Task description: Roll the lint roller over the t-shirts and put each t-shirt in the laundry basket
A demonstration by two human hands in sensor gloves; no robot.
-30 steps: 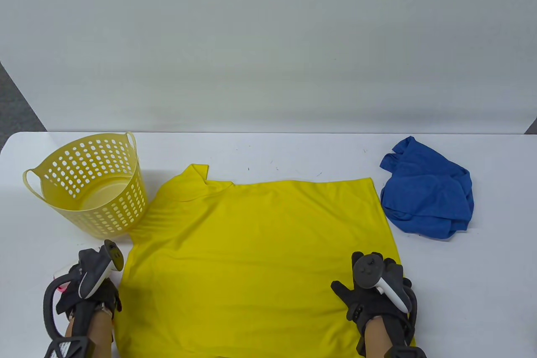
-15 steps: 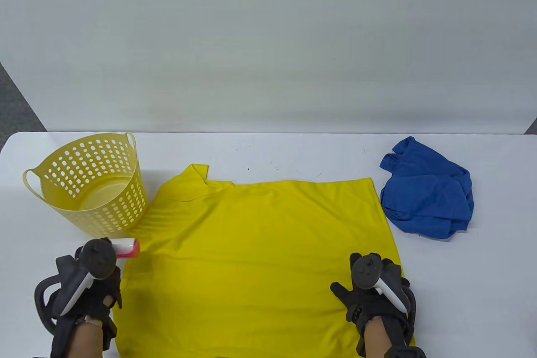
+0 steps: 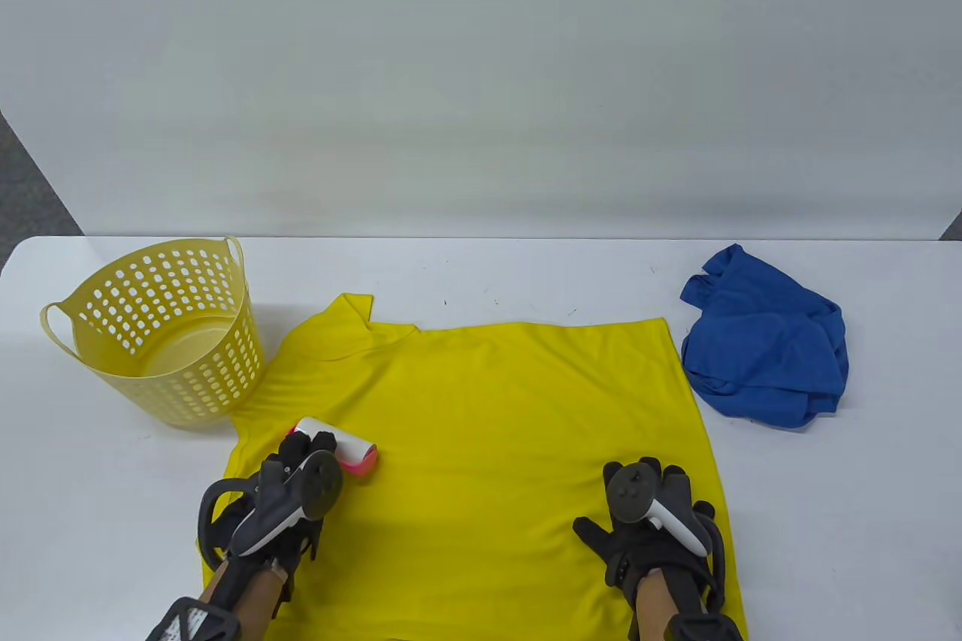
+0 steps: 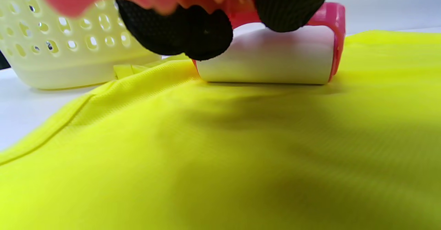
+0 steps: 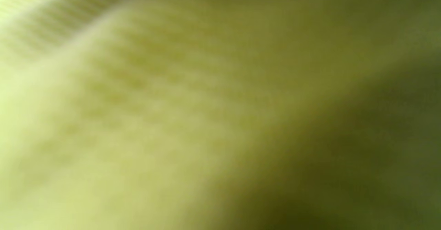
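I've got the lint roller (image 3: 337,449) in my left grip (image 3: 289,494), touching yellow tee (image 3: 481,445) near-left; right grip (image 3: 646,528) flat, fingers straight, pinning it. Basket (image 3: 161,329) w/ nothing inside, blue tee (image 3: 766,363) far right untouched. Barely started.

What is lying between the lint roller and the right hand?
Table view: only bare yellow t-shirt fabric lies between the lint roller and the right hand.
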